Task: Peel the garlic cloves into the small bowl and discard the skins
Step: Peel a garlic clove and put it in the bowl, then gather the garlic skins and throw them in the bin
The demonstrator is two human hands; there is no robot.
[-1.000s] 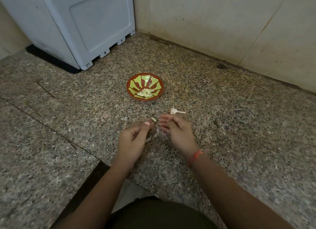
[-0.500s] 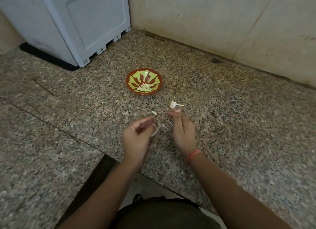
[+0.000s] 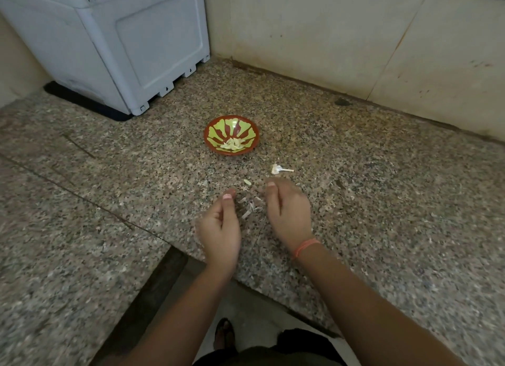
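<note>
Hands (image 3: 218, 229) wider apart, granite counter (image 3: 382, 201)

Grey appliance (image 3: 117, 46) on granite counter (image 3: 382, 201)

On the speckled counter (image 3: 382, 201) a small red-and-green bowl (image 3: 240, 126) holds peeled cloves (image 3: 232, 144). Near it lies a bare garlic stem (image 3: 277, 169). Both hands, left (image 3: 220, 226) and right (image 3: 287, 212), hover with fingers curled, loose skins (image 3: 250, 206) between them. Blur hides whether either holds anything.
</note>
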